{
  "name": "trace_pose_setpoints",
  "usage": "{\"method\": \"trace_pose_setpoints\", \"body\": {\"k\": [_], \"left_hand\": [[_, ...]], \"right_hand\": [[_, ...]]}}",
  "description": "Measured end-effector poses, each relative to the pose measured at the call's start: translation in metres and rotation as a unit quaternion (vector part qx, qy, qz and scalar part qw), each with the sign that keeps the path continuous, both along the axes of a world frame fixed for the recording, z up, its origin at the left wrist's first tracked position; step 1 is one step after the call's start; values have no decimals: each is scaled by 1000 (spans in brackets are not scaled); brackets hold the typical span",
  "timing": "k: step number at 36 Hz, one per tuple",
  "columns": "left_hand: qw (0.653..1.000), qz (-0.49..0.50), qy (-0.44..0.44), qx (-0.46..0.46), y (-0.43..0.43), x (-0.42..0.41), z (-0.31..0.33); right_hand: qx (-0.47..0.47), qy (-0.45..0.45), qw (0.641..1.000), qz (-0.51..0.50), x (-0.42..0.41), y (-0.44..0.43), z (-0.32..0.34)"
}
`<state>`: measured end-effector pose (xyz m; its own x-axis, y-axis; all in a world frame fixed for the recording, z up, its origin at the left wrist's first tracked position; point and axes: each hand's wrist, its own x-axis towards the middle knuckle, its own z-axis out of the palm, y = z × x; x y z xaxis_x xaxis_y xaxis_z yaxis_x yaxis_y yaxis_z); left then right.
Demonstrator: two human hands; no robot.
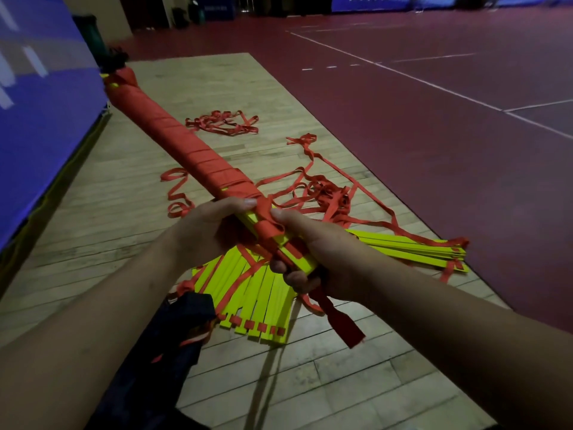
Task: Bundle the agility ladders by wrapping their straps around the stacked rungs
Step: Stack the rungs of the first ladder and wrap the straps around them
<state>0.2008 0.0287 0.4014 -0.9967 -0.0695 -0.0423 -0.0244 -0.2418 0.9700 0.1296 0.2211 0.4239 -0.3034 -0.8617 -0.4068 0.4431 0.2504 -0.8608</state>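
On the gym's wooden floor (93, 243), your left hand (210, 228) curls round the stacked rungs (186, 144) just where the red wrapping ends, thumb on top. The bundle's long axis runs from your hands up and away to the left, its far end pointing at the blue wall panel (37, 88). Your right hand (316, 246) grips the bare yellow near end, thumb pinning the nearest turn. The strap tail (344, 327) hangs below it, so the next wrap likely falls to the right.
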Motion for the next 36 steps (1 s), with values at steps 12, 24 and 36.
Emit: {"method": "trace_pose_setpoints", "body": {"k": [12, 24, 36], "left_hand": [[957, 66, -227, -166, 8, 3, 11], [975, 151, -160, -22, 19, -10, -5], [998, -32, -38, -40, 4, 10, 5]], "right_hand": [[55, 349, 932, -81, -3, -4, -3], [95, 555, 823, -73, 13, -12, -13], [23, -5, 992, 124, -5, 2, -9]]}}
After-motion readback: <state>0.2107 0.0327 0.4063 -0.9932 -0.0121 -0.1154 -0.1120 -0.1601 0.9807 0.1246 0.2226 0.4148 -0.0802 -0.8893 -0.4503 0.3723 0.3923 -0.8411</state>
